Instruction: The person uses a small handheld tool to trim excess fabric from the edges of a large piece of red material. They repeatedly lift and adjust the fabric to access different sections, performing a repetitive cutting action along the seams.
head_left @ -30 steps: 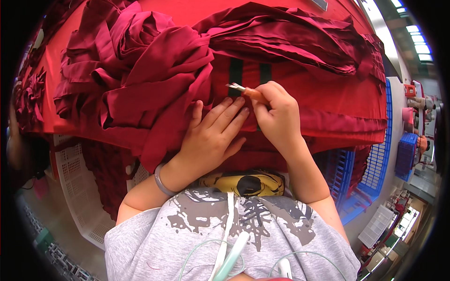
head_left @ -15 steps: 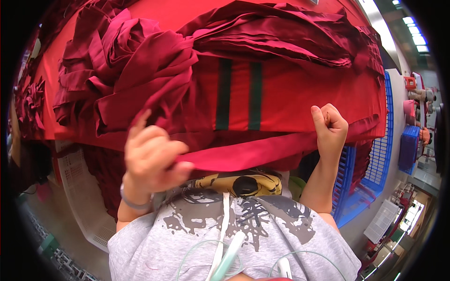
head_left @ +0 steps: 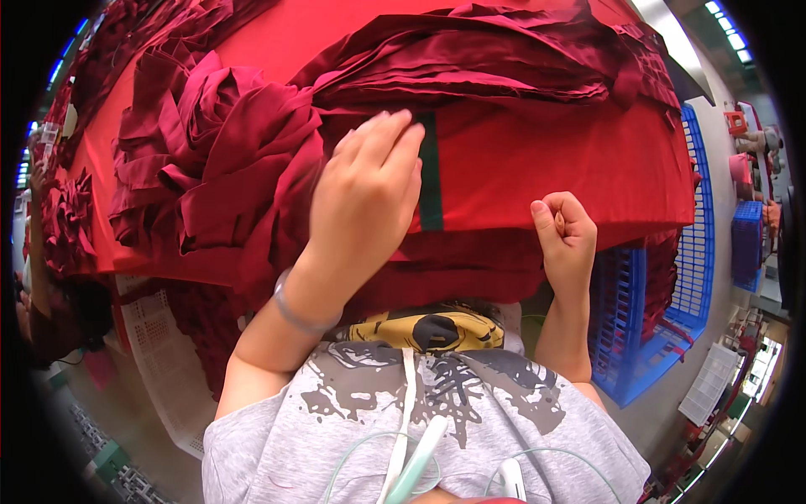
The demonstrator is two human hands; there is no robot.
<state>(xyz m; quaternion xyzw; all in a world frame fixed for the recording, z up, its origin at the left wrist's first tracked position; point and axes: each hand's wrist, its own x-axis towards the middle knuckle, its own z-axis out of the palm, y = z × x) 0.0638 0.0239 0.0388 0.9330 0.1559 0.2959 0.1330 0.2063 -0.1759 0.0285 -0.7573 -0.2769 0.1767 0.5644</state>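
Since half a second ago the left hand (head_left: 365, 197) has let go of the bunched cloth at the bench edge and gone forward; it now lies flat, fingers together and straight, palm down on the red cloth (head_left: 554, 160). Fingertips reach a dark green stripe (head_left: 431, 181) on that cloth. A grey bracelet (head_left: 295, 312) sits on the left wrist.

Right hand (head_left: 564, 231) has stayed at the near bench edge, closed in a fist, thumb up. Whether it pinches cloth or anything else cannot be told; the fist rests against the cloth fold hanging over the edge.

Red cloth lies spread over the bench, directly under both hands. Left of the flat hand: a crumpled maroon heap (head_left: 214, 164). Beyond the hands: a stack of folded maroon pieces (head_left: 504, 55).

Right of the bench, lower down: a blue crate (head_left: 663, 302). Left, below the bench: a white crate (head_left: 164, 336).
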